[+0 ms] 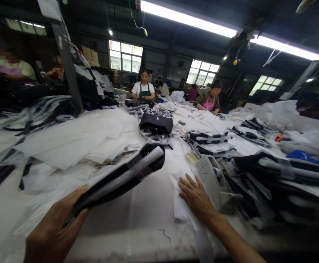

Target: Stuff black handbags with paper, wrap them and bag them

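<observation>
My left hand (57, 223) grips one end of a black handbag (115, 186), seen edge-on and tilted up to the right. White wrapping runs along the bag's edge, with a clear band around it near the far end. Thumb and fingers close around the near end. My right hand (196, 195) rests with spread fingers on a strip of white tissue paper (178, 168), holding nothing. Just right of it stands a grey tape dispenser (210, 179). Beyond the held bag, another black handbag (156, 123) stands on the table.
White paper sheets (74, 135) spread across the left. Several wrapped black bags (282, 175) pile up at the right, beside a blue item (304, 156). A metal post (69, 69) rises at the left. Across the table work a person in a green apron (143, 89) and another in pink (209, 102).
</observation>
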`<state>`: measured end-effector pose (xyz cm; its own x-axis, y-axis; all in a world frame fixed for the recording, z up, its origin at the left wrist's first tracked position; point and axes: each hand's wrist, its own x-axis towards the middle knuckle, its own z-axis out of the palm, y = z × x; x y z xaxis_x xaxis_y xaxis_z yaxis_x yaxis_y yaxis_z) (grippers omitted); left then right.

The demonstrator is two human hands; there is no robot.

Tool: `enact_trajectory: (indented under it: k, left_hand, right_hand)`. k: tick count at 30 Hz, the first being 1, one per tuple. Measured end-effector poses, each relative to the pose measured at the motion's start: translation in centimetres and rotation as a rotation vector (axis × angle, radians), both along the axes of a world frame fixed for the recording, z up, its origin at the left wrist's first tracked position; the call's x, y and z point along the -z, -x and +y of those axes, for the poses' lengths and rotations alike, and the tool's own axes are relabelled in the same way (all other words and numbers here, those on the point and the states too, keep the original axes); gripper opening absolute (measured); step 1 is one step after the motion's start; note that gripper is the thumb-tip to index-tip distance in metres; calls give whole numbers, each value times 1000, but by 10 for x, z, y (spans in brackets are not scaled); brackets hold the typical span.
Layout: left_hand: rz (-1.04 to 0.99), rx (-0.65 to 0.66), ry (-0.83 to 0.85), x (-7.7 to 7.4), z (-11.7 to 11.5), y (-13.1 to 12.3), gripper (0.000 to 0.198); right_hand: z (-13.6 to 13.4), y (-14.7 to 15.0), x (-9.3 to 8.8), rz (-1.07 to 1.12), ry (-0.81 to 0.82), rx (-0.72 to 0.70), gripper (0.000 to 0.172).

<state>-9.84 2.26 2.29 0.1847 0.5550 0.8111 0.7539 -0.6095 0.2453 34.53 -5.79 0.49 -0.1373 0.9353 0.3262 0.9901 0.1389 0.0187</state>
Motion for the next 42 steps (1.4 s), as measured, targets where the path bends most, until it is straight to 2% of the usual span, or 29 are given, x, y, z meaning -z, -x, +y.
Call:
enact_trajectory:
  k: [5,9,13,17,20,22,24,26,28,30,33,36,38,40,42]
  left_hand:
    - [0,-8,4,-4,-6,-1,47]
    - [-32,-27,9,-8,-8,-4,45]
    - [-57,-41,35,-6,-8,-4,41]
    - [-80,-63,18,-5,-10,-5,39]
    - [-88,-56,11,-6,-11,-6,38]
    - [-95,-51,18,-6,-11,-7,38]
    - [-97,-49,21,-7,-11,-8,38]
    - [-94,-46,14,-8,-11,-10,37]
    - [-91,-39,7,-10,-11,-13,36]
    - [-93,-27,-3,-14,-11,-16,35]
    - [-77,1,-30,-20,-13,-24,35]
    - [0,54,-74,-21,-20,-37,37]
    - [72,113,-117,-16,-26,-47,38]
    - [145,188,-156,-9,-32,-55,36]
    - [197,242,-178,-3,-37,-61,36]
  right_hand:
    - [11,20,-2,-119,57,24,45]
    - [28,41,-12,-67,225,-23,55]
    - [42,63,-23,-19,297,5,53]
    - [56,117,-13,105,355,50,57]
    - [73,173,0,237,281,57,63]
    - [85,202,1,304,240,54,59]
    - [94,216,-5,346,226,13,51]
    - [94,215,-13,363,201,-37,46]
    - [86,204,-16,355,149,-55,47]
    - [74,190,-15,335,127,-87,52]
    - [56,175,-8,332,148,-233,56]
    - [33,169,-11,380,-36,-381,39]
    - [10,167,-22,388,-144,-557,31]
    - [-12,165,-38,355,-177,-759,30]
    - [-24,160,-56,337,-204,-839,34]
